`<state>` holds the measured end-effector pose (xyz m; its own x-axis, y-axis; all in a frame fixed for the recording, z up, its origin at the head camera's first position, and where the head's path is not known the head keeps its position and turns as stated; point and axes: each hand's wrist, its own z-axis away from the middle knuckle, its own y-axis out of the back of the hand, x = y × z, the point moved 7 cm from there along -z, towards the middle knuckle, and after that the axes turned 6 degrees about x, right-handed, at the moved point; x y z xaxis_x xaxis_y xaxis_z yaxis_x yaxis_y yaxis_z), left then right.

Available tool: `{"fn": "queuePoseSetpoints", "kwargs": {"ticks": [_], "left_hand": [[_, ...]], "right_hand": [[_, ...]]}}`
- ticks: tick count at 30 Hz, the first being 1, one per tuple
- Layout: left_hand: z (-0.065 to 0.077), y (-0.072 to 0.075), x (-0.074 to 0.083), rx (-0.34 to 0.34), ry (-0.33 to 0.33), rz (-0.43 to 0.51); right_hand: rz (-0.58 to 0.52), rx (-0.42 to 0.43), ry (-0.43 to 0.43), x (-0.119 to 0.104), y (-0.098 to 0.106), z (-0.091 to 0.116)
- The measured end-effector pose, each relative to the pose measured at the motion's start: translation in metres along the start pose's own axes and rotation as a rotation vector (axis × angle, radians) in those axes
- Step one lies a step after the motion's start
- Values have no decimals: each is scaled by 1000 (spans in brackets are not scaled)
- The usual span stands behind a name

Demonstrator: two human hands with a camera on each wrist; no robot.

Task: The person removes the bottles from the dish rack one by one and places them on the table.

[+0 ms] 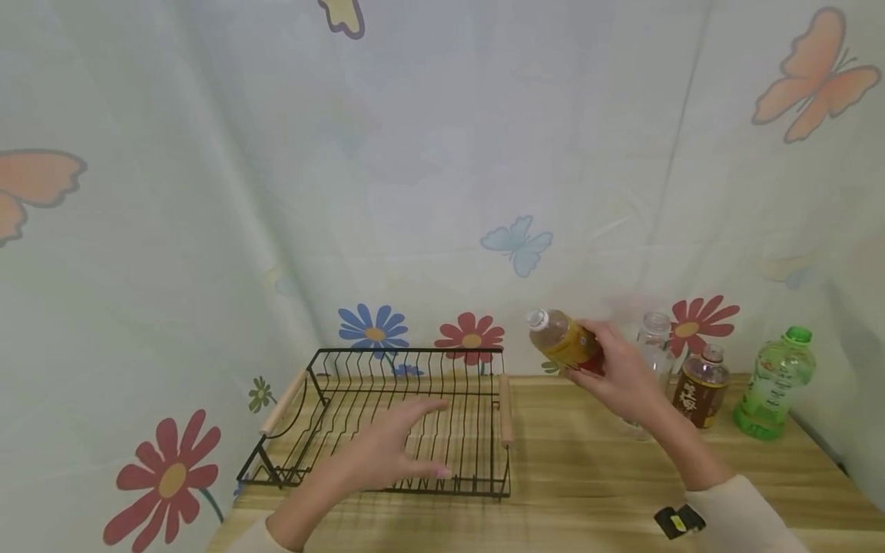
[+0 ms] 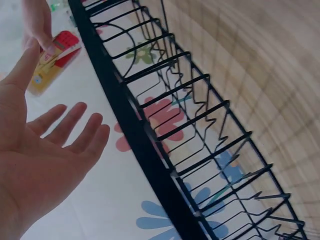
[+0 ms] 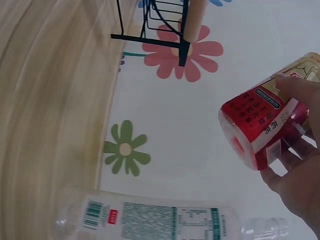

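Note:
A plastic drink bottle with a red and yellow label is gripped by my right hand. It is tilted, its neck toward the upper left, above the table beside the rack. In the right wrist view the fingers curl round the bottle, and its base shows. My left hand is over the black wire dish rack, thumb and fingers spread apart. The left wrist view shows that hand with its palm bare and the rack's edge beside it.
On the right of the wooden table stand a clear bottle, a brown-labelled bottle and a green bottle. The rack has wooden handles. A black strap piece lies near my right sleeve. A flowered curtain hangs behind.

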<state>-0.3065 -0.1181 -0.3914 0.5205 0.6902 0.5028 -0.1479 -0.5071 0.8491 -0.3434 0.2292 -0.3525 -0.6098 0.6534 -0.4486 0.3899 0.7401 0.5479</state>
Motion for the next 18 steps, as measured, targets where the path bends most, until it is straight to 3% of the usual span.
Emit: {"fn": "queuePoseSetpoints", "kwargs": {"ticks": [8, 18], "left_hand": [[21, -22, -14, -124, 5, 61], [30, -36, -28, -164, -2, 78]], "right_hand": [[-154, -35, -172, 34, -24, 7], [-315, -80, -348, 74, -54, 28]]}}
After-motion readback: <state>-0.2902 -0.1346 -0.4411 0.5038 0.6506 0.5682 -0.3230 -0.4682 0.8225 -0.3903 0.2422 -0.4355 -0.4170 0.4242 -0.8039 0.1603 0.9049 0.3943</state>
